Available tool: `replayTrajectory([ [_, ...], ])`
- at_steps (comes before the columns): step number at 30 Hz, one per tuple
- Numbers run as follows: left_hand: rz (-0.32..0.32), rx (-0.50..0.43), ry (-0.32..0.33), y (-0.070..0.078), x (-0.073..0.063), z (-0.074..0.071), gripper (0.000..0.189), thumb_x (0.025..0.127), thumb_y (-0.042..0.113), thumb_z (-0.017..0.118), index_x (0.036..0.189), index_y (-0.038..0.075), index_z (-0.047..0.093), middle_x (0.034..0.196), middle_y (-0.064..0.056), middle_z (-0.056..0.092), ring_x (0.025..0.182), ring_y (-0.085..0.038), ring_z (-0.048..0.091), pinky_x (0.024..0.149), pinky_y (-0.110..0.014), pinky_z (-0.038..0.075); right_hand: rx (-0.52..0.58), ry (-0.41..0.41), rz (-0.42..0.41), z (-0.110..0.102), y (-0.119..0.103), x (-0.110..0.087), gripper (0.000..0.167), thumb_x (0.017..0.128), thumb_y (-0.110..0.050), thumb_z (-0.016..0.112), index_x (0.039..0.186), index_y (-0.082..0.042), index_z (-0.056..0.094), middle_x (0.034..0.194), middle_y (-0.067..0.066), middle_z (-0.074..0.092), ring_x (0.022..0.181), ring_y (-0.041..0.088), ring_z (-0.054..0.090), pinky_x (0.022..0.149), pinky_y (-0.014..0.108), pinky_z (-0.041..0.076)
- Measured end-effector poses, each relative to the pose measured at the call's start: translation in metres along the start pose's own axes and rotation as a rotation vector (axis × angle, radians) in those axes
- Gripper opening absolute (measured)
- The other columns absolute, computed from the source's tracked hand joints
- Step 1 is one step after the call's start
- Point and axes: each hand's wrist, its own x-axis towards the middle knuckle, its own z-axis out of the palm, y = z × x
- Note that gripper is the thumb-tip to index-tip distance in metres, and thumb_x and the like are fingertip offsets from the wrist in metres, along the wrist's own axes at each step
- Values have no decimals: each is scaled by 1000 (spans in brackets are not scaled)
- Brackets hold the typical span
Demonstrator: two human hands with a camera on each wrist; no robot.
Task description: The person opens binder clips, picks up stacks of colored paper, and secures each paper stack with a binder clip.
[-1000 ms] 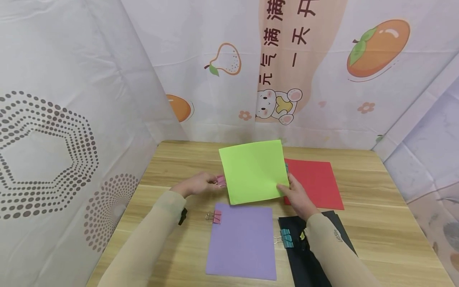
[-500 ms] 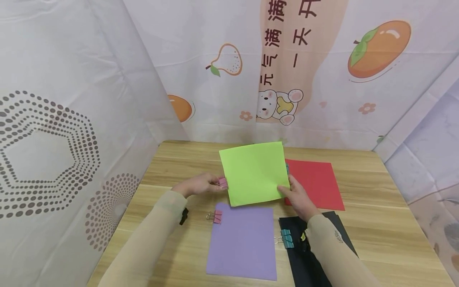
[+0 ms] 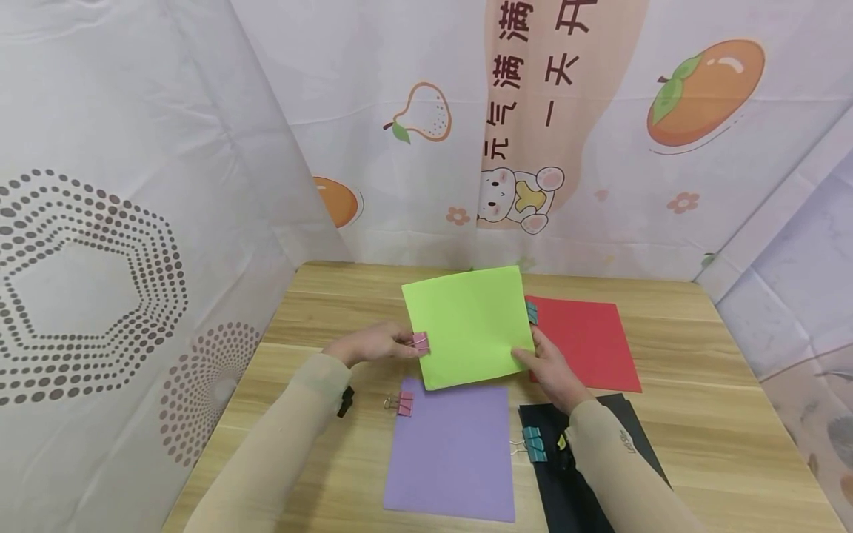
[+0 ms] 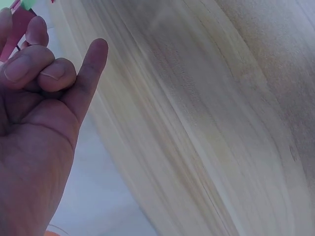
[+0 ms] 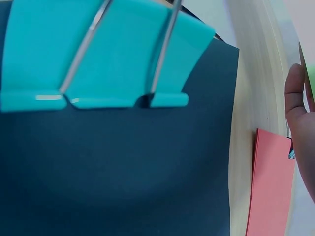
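Lifted above the table is a stack of bright green paper (image 3: 469,326), tilted a little. My right hand (image 3: 552,369) pinches its right edge, thumb on the front. My left hand (image 3: 372,343) holds a pink binder clip (image 3: 420,343), which sits over the green paper's left edge. In the left wrist view the pink clip (image 4: 18,27) shows only in part, past the curled fingers. Below the green paper lies purple paper (image 3: 452,455) with another pink binder clip (image 3: 405,403) at its upper left edge.
Red paper (image 3: 586,344) with a teal binder clip (image 3: 532,312) lies at the back right. Black paper (image 3: 553,481), carrying another teal clip (image 3: 534,444), is partly under my right forearm. Printed curtains (image 3: 400,200) stand behind the wooden table (image 3: 706,355).
The pink binder clip in my left hand has come from beside the green paper onto its left edge. The green paper has shifted slightly left and down.
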Motion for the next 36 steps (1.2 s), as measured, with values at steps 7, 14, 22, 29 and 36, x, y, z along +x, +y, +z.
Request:
replayTrajectory([
  [7,24,-48,27,4,0,-2,40,95,48,65,114,13,73,114,-8,69,109,-27,62,97,-51,51,8,7,17,1,0,1,62,106,-25,58,157,-11,27,153,15,44,133,27,47,106,26,42],
  [14,22,-32,111,4,2,-3,40,95,52,64,119,21,71,120,-1,69,113,-25,63,95,-43,52,13,27,39,4,-1,1,65,104,-25,61,158,-11,27,153,16,44,135,30,47,114,47,37],
  [22,10,-21,201,0,6,-4,40,95,53,65,119,21,68,105,-1,65,97,-20,57,80,-36,50,-36,37,76,5,-3,2,55,105,-26,60,148,-6,35,144,18,51,112,23,60,93,34,50],
  [29,-3,2,235,-2,7,-4,38,100,53,58,112,18,69,105,-6,67,93,-19,56,79,-35,49,-7,17,105,6,-4,1,51,106,-26,59,145,-3,36,136,18,58,105,19,65,88,31,52],
  [36,-23,-14,280,-3,9,-3,46,102,52,56,120,12,67,105,-7,65,95,-21,57,78,-35,49,58,-85,111,7,-6,0,51,107,-24,56,144,-2,29,116,22,64,77,23,72,71,30,54],
])
